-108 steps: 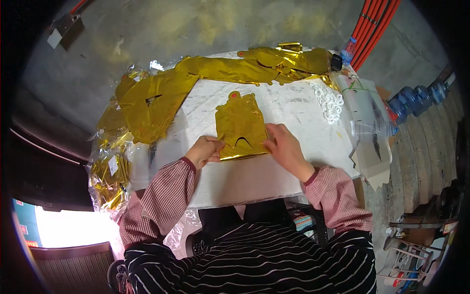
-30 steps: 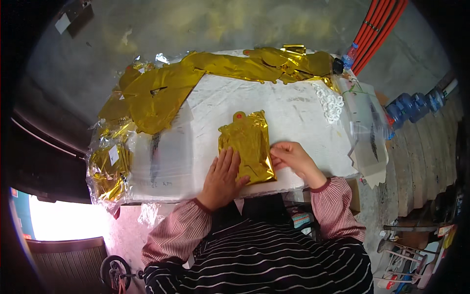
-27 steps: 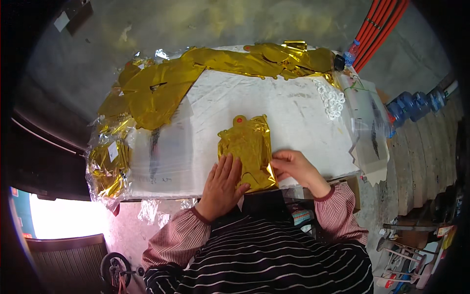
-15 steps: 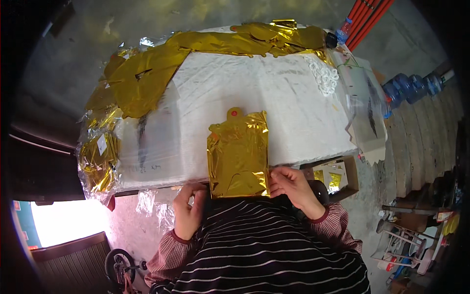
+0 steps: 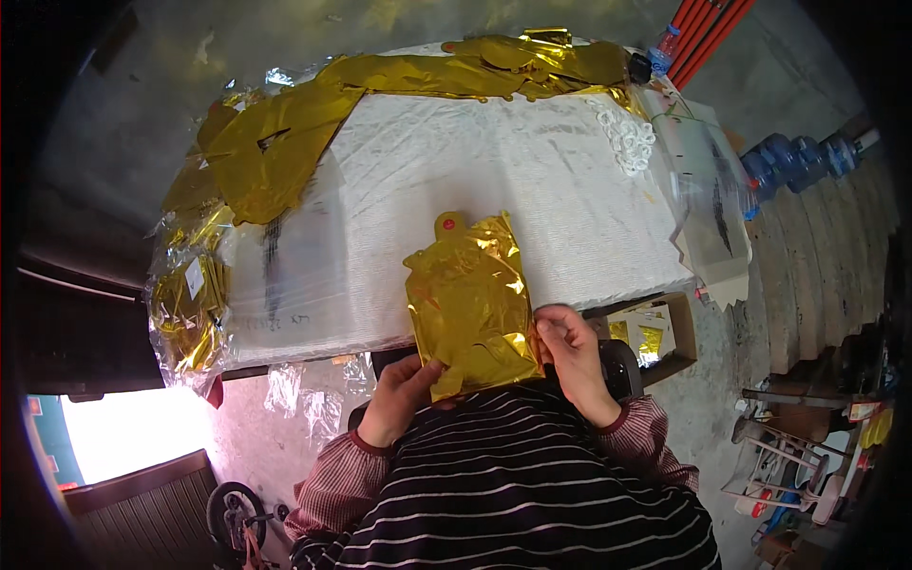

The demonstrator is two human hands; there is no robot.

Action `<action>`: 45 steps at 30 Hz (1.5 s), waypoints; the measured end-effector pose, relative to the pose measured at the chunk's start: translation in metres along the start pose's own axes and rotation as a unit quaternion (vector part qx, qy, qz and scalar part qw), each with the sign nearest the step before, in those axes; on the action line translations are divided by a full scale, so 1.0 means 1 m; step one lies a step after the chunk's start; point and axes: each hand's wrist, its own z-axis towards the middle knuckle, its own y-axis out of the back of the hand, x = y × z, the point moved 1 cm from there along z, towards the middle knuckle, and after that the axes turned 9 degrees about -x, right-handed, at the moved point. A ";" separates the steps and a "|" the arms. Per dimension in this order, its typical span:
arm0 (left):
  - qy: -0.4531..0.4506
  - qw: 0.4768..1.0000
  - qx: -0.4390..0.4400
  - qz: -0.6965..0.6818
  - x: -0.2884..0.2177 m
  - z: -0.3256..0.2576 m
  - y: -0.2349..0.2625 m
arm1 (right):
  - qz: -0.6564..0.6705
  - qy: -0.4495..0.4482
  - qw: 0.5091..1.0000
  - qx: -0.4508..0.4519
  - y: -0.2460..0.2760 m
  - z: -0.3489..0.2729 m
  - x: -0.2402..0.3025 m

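A folded gold foil balloon (image 5: pixel 467 299) lies at the table's near edge, its lower end against my striped clothing. A rounded tab with a red dot sticks up at its far end, and its surface is wrinkled. My left hand (image 5: pixel 401 394) pinches the lower left corner, thumb on top and fingers underneath. At the right edge, my right hand (image 5: pixel 573 356) has thumb and fingers closed on the foil's side; the fingertips are partly hidden.
More flat gold foil (image 5: pixel 399 78) stretches along the table's far and left edges. Clear plastic bags with gold foil (image 5: pixel 195 294) hang at the left corner. White loops (image 5: pixel 625 138) lie far right, near a plastic-covered board (image 5: pixel 698 180). An open cardboard box (image 5: pixel 679 366) stands below the right edge.
My left hand has moved right and taken hold of the balloon's lower left corner. The balloon has tilted and its lower end has shifted right and nearer. My right hand has moved slightly right.
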 end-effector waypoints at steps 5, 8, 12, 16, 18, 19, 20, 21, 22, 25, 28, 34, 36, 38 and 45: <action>-0.028 1.000 -0.009 0.001 0.011 0.011 -0.006 | -0.131 0.116 0.984 -0.027 -0.003 -0.003 0.005; -0.063 0.998 0.001 0.031 0.021 0.012 -0.006 | -0.144 0.163 0.974 -0.057 -0.004 0.000 0.002; -0.068 0.996 0.004 0.051 0.029 0.013 -0.004 | -0.115 0.153 0.979 -0.074 -0.009 -0.002 0.003; -0.077 0.994 -0.008 0.077 0.030 0.012 -0.003 | -0.163 0.136 0.975 -0.060 -0.008 -0.001 0.000; -0.074 0.995 -0.010 0.069 0.030 0.012 -0.001 | -0.172 0.129 0.975 -0.047 -0.010 0.000 0.003; -0.072 0.996 -0.011 0.060 0.031 0.012 0.000 | -0.156 0.083 0.983 -0.045 -0.013 -0.001 0.007; -0.072 0.996 -0.010 0.061 0.029 0.011 -0.001 | -0.140 0.038 0.988 -0.045 -0.014 -0.002 0.010; -0.077 0.994 -0.010 0.072 0.025 0.009 -0.003 | -0.140 0.038 0.988 -0.046 -0.014 -0.002 0.008; -0.083 0.993 -0.010 0.083 0.023 0.009 -0.004 | -0.143 0.052 0.987 -0.041 -0.013 -0.001 0.005; -0.073 0.996 -0.008 0.046 0.026 0.010 -0.005 | -0.178 0.073 0.981 -0.035 -0.019 -0.004 0.014; -0.060 0.997 0.012 0.038 0.028 0.012 -0.004 | -0.206 0.060 0.977 -0.022 -0.017 0.000 0.013; -0.070 0.996 0.009 0.061 0.041 0.020 0.005 | -0.108 -0.029 0.994 -0.015 -0.023 -0.001 0.015; -0.055 0.998 0.018 0.037 0.036 0.018 0.001 | -0.106 -0.039 0.994 -0.013 -0.024 -0.002 0.017; -0.041 0.999 0.026 0.013 0.036 0.018 0.001 | -0.087 -0.049 0.995 -0.010 -0.026 -0.002 0.018; -0.029 0.999 -0.003 0.027 0.017 0.006 -0.014 | -0.033 -0.111 0.993 -0.005 -0.013 0.009 -0.006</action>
